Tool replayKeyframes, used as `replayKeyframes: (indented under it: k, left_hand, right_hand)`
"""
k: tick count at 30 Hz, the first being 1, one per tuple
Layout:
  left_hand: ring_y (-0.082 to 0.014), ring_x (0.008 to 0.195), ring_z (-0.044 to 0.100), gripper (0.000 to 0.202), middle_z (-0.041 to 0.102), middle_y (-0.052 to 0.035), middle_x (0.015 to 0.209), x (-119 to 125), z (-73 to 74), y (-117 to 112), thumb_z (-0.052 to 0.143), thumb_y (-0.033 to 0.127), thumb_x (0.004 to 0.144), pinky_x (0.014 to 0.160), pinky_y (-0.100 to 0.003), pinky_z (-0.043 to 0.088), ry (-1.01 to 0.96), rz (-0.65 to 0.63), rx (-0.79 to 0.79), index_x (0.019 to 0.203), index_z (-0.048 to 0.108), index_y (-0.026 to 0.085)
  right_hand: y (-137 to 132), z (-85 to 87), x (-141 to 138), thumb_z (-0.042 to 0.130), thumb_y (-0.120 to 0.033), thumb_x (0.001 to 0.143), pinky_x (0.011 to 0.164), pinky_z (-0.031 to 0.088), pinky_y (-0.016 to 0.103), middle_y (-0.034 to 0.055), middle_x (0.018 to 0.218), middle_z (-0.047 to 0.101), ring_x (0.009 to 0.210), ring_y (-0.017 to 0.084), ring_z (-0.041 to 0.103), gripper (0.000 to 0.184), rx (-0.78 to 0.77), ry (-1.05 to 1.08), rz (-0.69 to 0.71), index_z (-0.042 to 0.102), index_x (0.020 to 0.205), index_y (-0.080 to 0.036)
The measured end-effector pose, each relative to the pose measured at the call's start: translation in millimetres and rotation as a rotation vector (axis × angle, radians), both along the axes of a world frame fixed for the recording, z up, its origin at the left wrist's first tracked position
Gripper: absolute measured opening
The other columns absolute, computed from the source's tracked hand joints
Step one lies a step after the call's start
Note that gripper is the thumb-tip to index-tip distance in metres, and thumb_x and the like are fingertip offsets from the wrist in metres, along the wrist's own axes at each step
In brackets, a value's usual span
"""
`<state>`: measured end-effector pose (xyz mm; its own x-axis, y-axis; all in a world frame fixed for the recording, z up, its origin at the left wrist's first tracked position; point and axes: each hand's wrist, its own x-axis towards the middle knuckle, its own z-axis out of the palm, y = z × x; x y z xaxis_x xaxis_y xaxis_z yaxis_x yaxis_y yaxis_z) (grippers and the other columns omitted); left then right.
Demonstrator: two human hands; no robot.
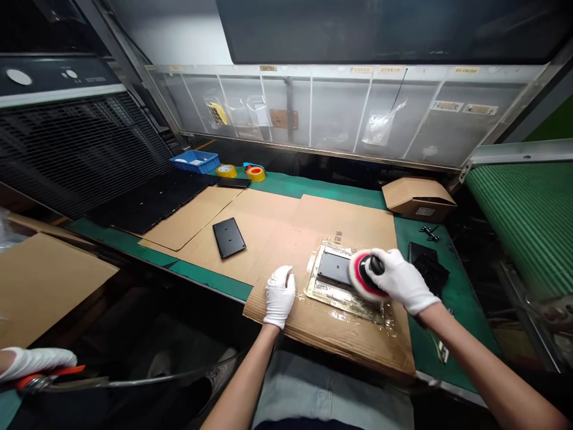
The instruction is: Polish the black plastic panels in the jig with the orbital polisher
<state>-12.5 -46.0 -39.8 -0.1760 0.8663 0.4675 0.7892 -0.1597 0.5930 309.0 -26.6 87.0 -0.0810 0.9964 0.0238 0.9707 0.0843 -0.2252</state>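
Observation:
My right hand (398, 279), in a white glove, is wrapped round the black grip of a polisher (364, 275) with a red ring and a fluffy white pad. Its pad covers the right part of a flat black panel (333, 267), which lies in a taped-down frame (344, 306) on the cardboard. My left hand (280, 292), also gloved in white, rests on the cardboard (264, 239) left of the frame. Its fingers are loosely bent, thumb apart, with nothing visible in them. A second black panel (229, 237) lies farther left.
Black panels (152, 197) lie in a row at left. A blue bin (196, 160) and tape rolls (256, 173) stand at the back. A carton (418, 199) and black parts (430, 263) are at right. At lower left another person's gloved hand (38, 360) holds an orange-handled tool.

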Motion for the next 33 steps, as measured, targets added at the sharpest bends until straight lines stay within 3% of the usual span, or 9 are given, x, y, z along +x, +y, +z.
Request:
replayKeyframes:
  k: [4,6,12,14,21,23,27,30,33]
  left_hand:
    - [-0.0252,0.111,0.068,0.027,0.072,-0.0115,0.117,0.9,-0.8,0.7,0.052,0.023,0.094,0.105,-0.046,0.053,-0.002,-0.002,-0.018,0.115,0.068,0.016]
    - [-0.0251,0.111,0.068,0.027,0.072,-0.0113,0.117,1.0,-0.6,1.0,0.052,0.023,0.094,0.105,-0.046,0.053,-0.001,-0.004,-0.024,0.114,0.069,0.017]
    - [-0.0261,0.112,0.067,0.027,0.072,-0.011,0.118,-1.2,-1.7,2.3,0.051,0.025,0.094,0.106,-0.047,0.052,-0.018,-0.006,-0.04,0.114,0.069,0.018]
    - [-0.0264,0.112,0.067,0.027,0.072,-0.011,0.118,-1.3,-2.1,3.5,0.051,0.025,0.094,0.106,-0.047,0.052,-0.026,-0.002,-0.041,0.113,0.069,0.018]
    - [-0.0246,0.108,0.069,0.024,0.073,-0.0096,0.114,6.1,4.4,-4.0,0.055,0.017,0.092,0.102,-0.045,0.055,0.021,0.017,-0.02,0.112,0.069,0.017]
    - [-0.024,0.107,0.069,0.024,0.073,-0.009,0.114,9.4,6.8,-7.6,0.056,0.015,0.092,0.102,-0.045,0.055,0.026,0.024,-0.019,0.112,0.069,0.018]
    - [-0.0234,0.106,0.069,0.024,0.073,-0.0081,0.113,12.6,10.3,-10.9,0.055,0.014,0.092,0.101,-0.042,0.056,0.019,0.031,-0.015,0.111,0.069,0.017]
    - [-0.0246,0.103,0.069,0.024,0.073,-0.0088,0.111,10.9,11.0,-11.6,0.052,0.015,0.093,0.098,-0.042,0.056,0.013,0.026,-0.007,0.11,0.069,0.015]
    - [-0.0256,0.103,0.069,0.025,0.073,-0.0097,0.111,7.1,7.8,-9.7,0.053,0.014,0.092,0.099,-0.044,0.057,0.014,0.027,0.01,0.111,0.069,0.015]
  right_hand:
    - [-32.8,-7.3,2.5,0.058,-0.048,0.094,0.062,0.043,0.027,0.0048,0.108,0.061,0.067,0.015,0.06,0.04,-0.042,0.076,0.105,0.06,0.131,-0.034]
    - [-30.8,-8.4,1.2,0.059,-0.049,0.093,0.062,0.043,0.028,0.0051,0.108,0.061,0.068,0.016,0.06,0.041,-0.032,0.068,0.094,0.06,0.131,-0.034]
    - [48.8,3.0,13.7,0.064,-0.05,0.088,0.067,0.042,0.027,0.0099,0.105,0.064,0.079,0.02,0.063,0.047,-0.059,0.024,0.0,0.064,0.126,-0.024]
    - [58.5,6.7,21.5,0.065,-0.047,0.086,0.068,0.042,0.027,0.0097,0.103,0.065,0.081,0.02,0.063,0.045,-0.07,0.029,-0.017,0.065,0.124,-0.023]
    - [-22.5,-6.0,12.8,0.062,-0.055,0.087,0.075,0.049,0.031,0.0071,0.11,0.064,0.086,0.022,0.066,0.046,-0.059,0.155,0.058,0.061,0.126,-0.03]
    - [-29.6,-13.8,11.1,0.058,-0.059,0.089,0.076,0.051,0.033,0.0074,0.113,0.064,0.088,0.023,0.067,0.048,-0.047,0.186,0.083,0.06,0.128,-0.032]
    - [22.3,-20.9,12.2,0.056,-0.065,0.087,0.075,0.05,0.036,0.0105,0.111,0.065,0.088,0.026,0.067,0.056,-0.039,0.114,0.061,0.059,0.131,-0.03]
    - [79.5,-20.1,14.0,0.062,-0.06,0.083,0.074,0.048,0.035,0.0129,0.107,0.067,0.089,0.028,0.068,0.06,-0.082,0.065,0.001,0.059,0.132,-0.025]
    - [111.4,-20.8,19.1,0.064,-0.055,0.083,0.078,0.048,0.034,0.0161,0.113,0.065,0.097,0.029,0.068,0.066,-0.096,0.073,-0.103,0.054,0.138,-0.02]
